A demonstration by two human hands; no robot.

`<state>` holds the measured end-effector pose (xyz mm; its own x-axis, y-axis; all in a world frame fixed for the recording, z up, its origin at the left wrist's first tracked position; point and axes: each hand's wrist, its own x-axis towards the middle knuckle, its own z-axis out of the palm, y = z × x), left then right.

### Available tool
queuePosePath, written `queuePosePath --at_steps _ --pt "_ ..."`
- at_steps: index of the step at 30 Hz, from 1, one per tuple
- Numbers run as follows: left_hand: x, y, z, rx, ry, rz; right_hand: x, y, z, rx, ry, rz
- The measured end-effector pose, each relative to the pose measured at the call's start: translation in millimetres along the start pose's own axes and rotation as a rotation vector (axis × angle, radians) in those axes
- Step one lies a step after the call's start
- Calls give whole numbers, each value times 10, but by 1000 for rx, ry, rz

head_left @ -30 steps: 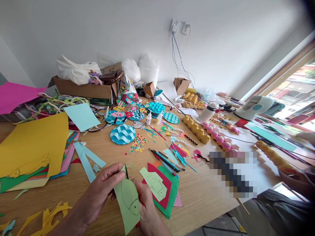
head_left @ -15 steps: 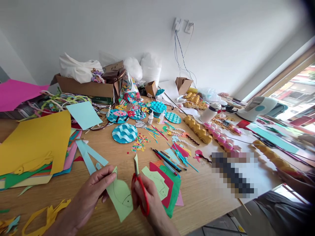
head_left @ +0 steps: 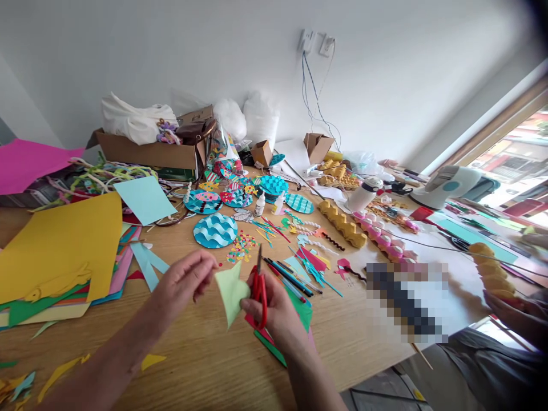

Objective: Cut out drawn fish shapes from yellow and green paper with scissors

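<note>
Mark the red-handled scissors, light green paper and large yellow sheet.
Red-handled scissors [head_left: 257, 281], head view: on the handles.
Light green paper [head_left: 230, 292], head view: near its middle.
Large yellow sheet [head_left: 71, 240], head view: upper face.

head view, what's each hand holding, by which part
Right hand: red-handled metal scissors by the handles, light-green paper piece by its right edge. Left hand: beside the paper's left corner, hold unclear.

Right hand [head_left: 277, 303] holding red-handled scissors [head_left: 258, 285] and pale green paper [head_left: 231, 292], left hand [head_left: 188, 276] near the paper, wooden table [head_left: 209, 354] below
</note>
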<state>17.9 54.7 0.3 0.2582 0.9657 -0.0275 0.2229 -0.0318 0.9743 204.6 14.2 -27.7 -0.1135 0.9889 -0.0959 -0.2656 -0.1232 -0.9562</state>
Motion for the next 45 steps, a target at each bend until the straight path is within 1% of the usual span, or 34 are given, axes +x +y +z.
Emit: queuePosePath --at_steps 1,2,3,4,5,7,10,13,16,19,21,23,25,27,30,32,33,35,37,41,43,45 --pt "51 -8 -19 64 12 8 50 -47 -71 27 35 -28" --pt "107 -29 -21 186 20 27 109 -96 -139 64 71 -63" --pt "166 -60 -4 362 -38 52 174 -142 -199 107 97 -116" --pt "224 -99 34 437 -66 51 241 -182 -249 157 120 -168" --pt "281 -145 88 485 -93 52 306 -211 -287 184 125 -196" --pt "383 -242 227 594 -128 51 415 -226 -330 210 112 -207" --pt "498 -375 419 732 -155 41 488 -143 -347 227 81 -174" --pt "558 -466 523 829 -181 29 478 -16 -350 236 63 -138" --pt "573 -508 568 879 -221 25 457 54 -348 242 50 -124" --pt "577 -502 599 878 -259 36 460 70 -340 240 41 -115" --pt "578 -465 587 850 -276 44 469 75 -339 231 38 -107" --pt "565 -393 503 805 -291 46 477 83 -343 223 40 -101" --pt "522 -286 315 752 -299 44 479 93 -351 221 50 -100" --pt "432 -155 37 700 -287 32 476 99 -358 224 60 -100" --pt "194 30 -429 657 -269 -4 464 102 -358 235 57 -99" --pt "-8 96 -676 618 -279 -57 457 105 -351 242 43 -95" --pt "-110 97 -766 604 -280 -71 454 107 -346 244 35 -92" --pt "-296 31 -883 619 -264 -116 451 115 -337 241 23 -85" --pt "-449 -115 -941 671 -248 -182 450 124 -330 233 16 -77" --pt "-645 -430 -1019 721 -206 -188 446 128 -320 207 5 -63" --pt "-678 -489 -1062 765 -129 -162 441 118 -315 193 -2 -63" --pt "-661 -449 -1077 748 -53 -165 435 102 -307 180 -3 -70"
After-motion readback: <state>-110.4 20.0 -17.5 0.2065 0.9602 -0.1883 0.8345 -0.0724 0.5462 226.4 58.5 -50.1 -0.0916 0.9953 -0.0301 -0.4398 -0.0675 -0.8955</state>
